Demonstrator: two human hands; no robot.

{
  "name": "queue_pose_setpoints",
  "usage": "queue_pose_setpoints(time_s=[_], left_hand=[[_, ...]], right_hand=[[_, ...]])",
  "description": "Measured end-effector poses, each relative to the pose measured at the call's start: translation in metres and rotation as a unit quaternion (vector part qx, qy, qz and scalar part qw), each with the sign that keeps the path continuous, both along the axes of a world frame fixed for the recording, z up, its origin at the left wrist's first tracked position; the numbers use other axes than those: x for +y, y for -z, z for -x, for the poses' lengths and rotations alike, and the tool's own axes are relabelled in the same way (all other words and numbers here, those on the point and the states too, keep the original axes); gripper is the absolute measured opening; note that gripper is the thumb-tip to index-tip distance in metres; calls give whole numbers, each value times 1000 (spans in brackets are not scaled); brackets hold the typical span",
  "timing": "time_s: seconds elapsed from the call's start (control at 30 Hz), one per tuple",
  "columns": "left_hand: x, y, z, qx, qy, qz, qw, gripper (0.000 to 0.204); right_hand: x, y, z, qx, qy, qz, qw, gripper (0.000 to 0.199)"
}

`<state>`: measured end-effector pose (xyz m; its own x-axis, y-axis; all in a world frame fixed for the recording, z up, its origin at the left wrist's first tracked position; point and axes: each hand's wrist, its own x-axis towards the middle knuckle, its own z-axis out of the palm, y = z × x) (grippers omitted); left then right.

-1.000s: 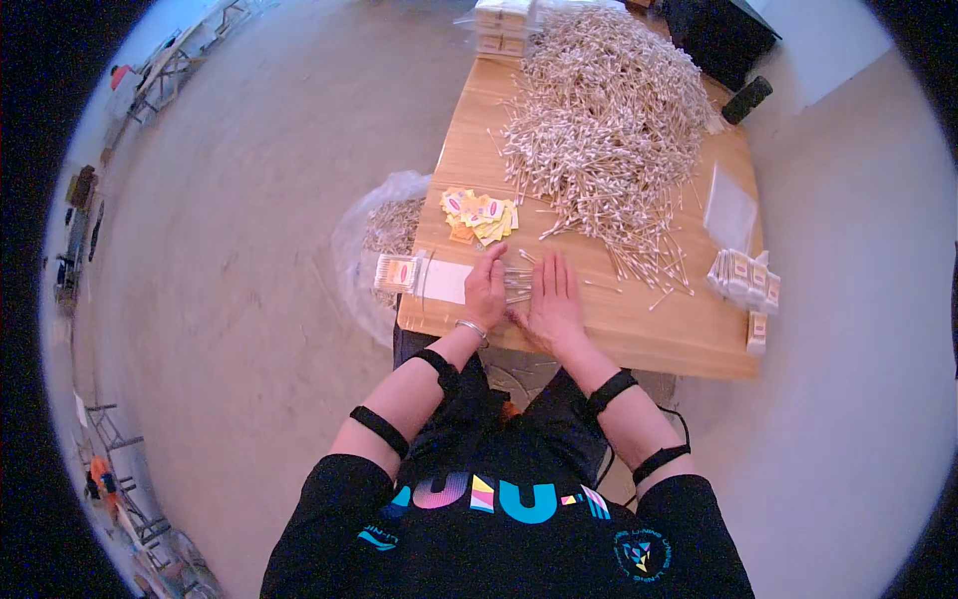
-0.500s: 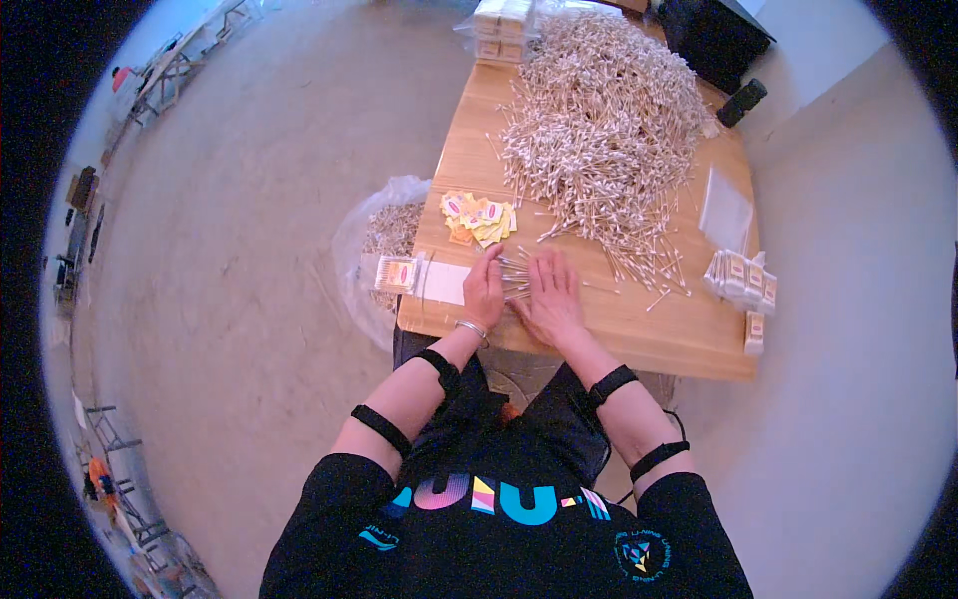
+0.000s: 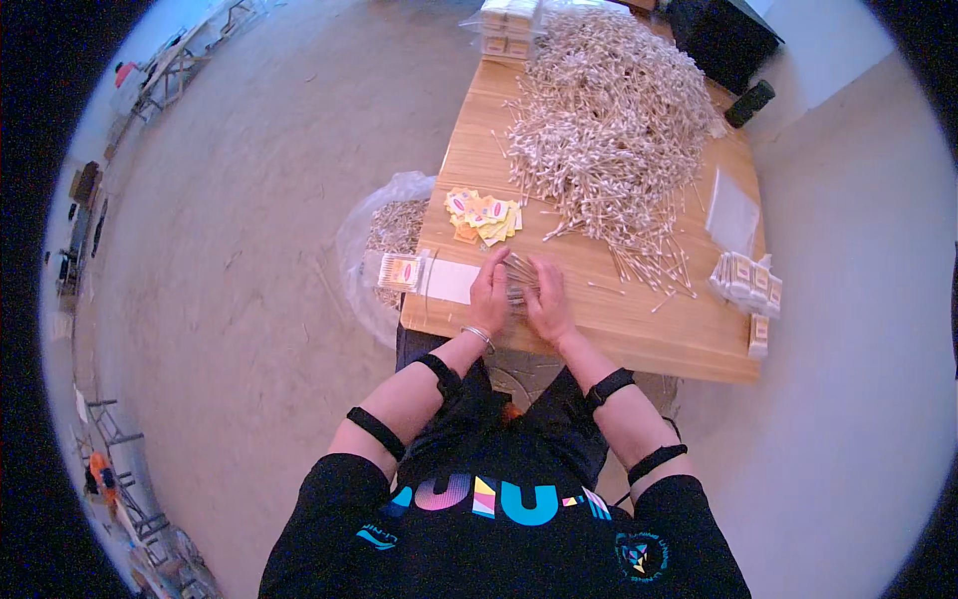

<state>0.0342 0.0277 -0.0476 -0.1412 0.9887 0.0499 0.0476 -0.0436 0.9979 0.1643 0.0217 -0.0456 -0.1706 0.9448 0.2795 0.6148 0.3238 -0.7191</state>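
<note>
A small bunch of cotton swabs (image 3: 517, 272) lies between my two hands near the table's front edge. My left hand (image 3: 488, 294) presses on the bunch from the left, its fingers together and pointing away from me. From the other side my right hand (image 3: 548, 302) closes in with bent fingers, so the swabs are squeezed between both palms; the fingers hide part of them. Just left of my left hand is a white card strip (image 3: 451, 281), with a clear pack of swabs (image 3: 400, 272) at its outer end. Yellow and orange printed cards (image 3: 483, 216) lie loosely heaped beyond my left hand.
A large heap of loose swabs (image 3: 609, 110) covers the wooden table's (image 3: 639, 334) far part. Clear plastic sleeves (image 3: 733, 212) and filled packs (image 3: 743, 281) lie along the right edge. Bagged packs (image 3: 507, 32) stand far left. A plastic bag of swabs (image 3: 397, 220) sits below the left edge.
My right hand has moved slightly left and its spread fingers have drawn in, narrowing the gap between my hands. The swabs between them are gathered more tightly.
</note>
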Motion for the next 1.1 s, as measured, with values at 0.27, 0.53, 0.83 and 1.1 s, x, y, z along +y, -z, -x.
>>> queue_pose_setpoints(time_s=[0.27,0.53,0.83,1.1], left_hand=[[0,1,2,-70,-13,21,997,40],[0,-3,0,-76,11,9,997,40],[1,1,0,-65,-24,1,998,39],[6,-11,0,-24,-39,-16,999,35]], right_hand=[[-20,-24,0,-308,-71,22,948,73],[-6,-15,-1,-375,-15,7,927,83],[-11,-19,-6,-194,-60,-9,979,65],[-16,-17,-18,-150,-18,-28,988,61]])
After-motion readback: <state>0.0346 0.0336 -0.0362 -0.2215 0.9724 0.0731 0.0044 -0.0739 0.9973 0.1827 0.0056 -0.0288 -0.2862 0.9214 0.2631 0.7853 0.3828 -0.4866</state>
